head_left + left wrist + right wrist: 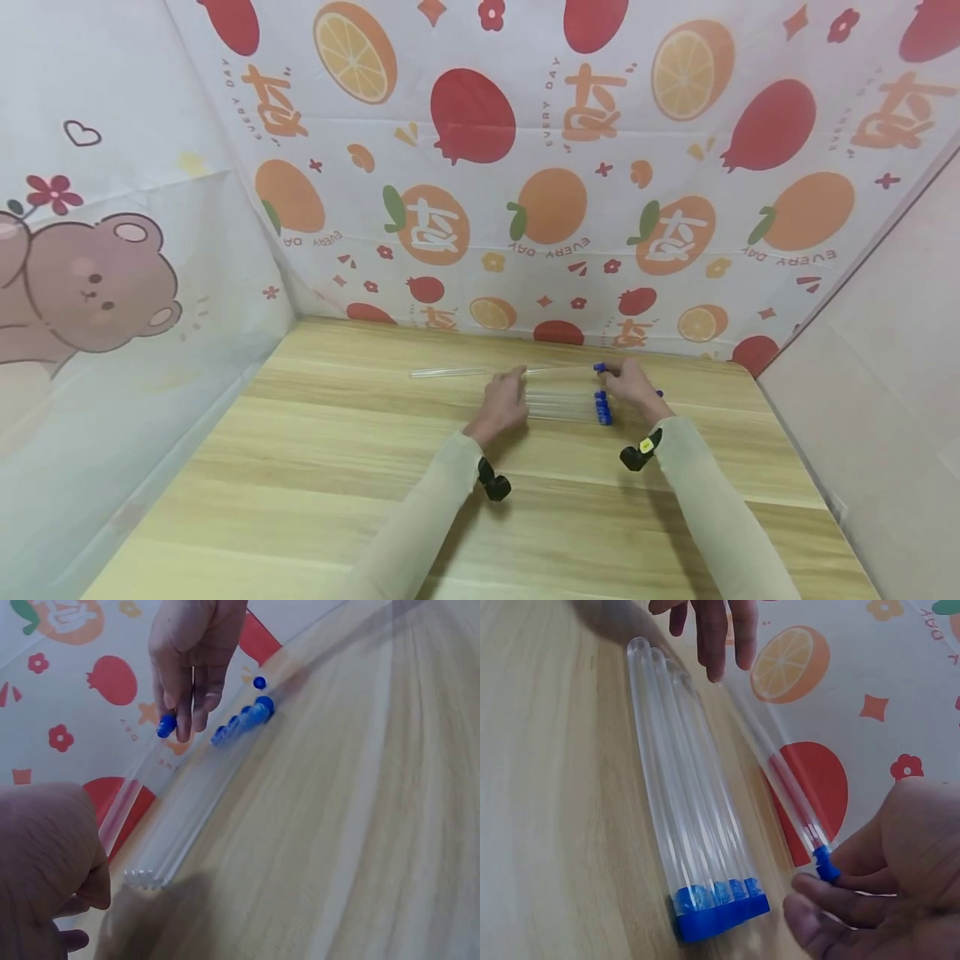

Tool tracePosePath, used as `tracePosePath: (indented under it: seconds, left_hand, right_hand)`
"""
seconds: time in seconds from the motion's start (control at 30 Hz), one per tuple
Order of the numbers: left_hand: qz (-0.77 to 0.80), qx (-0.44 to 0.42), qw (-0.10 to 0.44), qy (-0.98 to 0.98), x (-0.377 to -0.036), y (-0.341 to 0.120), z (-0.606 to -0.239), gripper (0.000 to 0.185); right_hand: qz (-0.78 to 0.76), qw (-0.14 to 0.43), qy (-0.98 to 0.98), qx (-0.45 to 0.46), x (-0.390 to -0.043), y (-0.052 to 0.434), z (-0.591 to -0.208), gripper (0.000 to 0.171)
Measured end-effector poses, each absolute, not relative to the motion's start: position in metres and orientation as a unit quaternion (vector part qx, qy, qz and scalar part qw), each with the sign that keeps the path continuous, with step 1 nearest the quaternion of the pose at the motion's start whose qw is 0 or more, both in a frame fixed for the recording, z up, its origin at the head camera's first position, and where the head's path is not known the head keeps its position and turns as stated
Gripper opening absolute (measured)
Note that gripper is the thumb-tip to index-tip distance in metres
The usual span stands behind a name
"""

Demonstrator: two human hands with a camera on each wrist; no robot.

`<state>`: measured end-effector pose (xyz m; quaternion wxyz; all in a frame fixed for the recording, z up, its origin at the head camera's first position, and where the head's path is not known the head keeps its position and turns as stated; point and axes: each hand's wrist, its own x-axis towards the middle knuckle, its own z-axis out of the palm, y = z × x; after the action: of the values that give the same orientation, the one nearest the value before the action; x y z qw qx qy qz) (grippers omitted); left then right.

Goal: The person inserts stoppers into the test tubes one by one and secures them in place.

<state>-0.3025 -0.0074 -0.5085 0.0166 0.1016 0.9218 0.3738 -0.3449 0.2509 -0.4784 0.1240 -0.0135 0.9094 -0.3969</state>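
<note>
1. Clear plastic tube with a small blue cap (780,769) is held off the pale wooden bench (315,467), lifted between both hands at the far side of the row.
2. Right hand (630,385) pinches the capped end: in the right wrist view thumb and fingers (817,889) close on the blue cap (825,866), a grip that looks meant to seat or steady the cap.
3. Left hand (504,402) meets the tube's open, far-left end. Its fingers (727,634) hang curled just over the tip; whether they truly grasp the tube or only touch it I cannot tell, though the hand seems to be there to support that end.
4. Just nearer lies a row of clear tubes with blue caps (694,817), flat on the bench, touching side by side, all caps at the right (244,720). That matching layout probably keeps finished pieces together and stops them rolling.
5. One loose clear uncapped tube (448,372) lies apart to the far left, near the patterned backdrop (480,167).
6. One small blue piece (259,682) sits on the bench beyond the capped row, likely a spare cap.
</note>
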Motion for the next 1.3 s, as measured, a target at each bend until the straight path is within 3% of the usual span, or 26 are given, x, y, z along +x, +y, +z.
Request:
tracePosePath:
  seconds: [0.2,0.47,0.67,1.3]
  left_hand:
    - [0.355,0.106,0.022,0.929,-0.293,-0.007,-0.513,0.077]
    - [0.307,0.137,0.014,0.942,-0.286,-0.007,-0.516,0.072]
    - [0.271,0.156,-0.012,0.950,-0.286,-0.007,-0.519,0.065]
    - [0.227,0.169,-0.040,0.958,-0.282,-0.011,-0.527,0.059]
  right_hand:
    - [-0.371,0.151,0.915,-0.039,-0.338,0.251,-0.482,0.049]
    - [-0.358,0.186,0.914,-0.046,-0.331,0.253,-0.484,0.066]
    - [-0.359,0.208,0.909,-0.028,-0.330,0.253,-0.485,0.060]
    - [-0.334,0.205,0.919,-0.035,-0.326,0.256,-0.481,0.052]
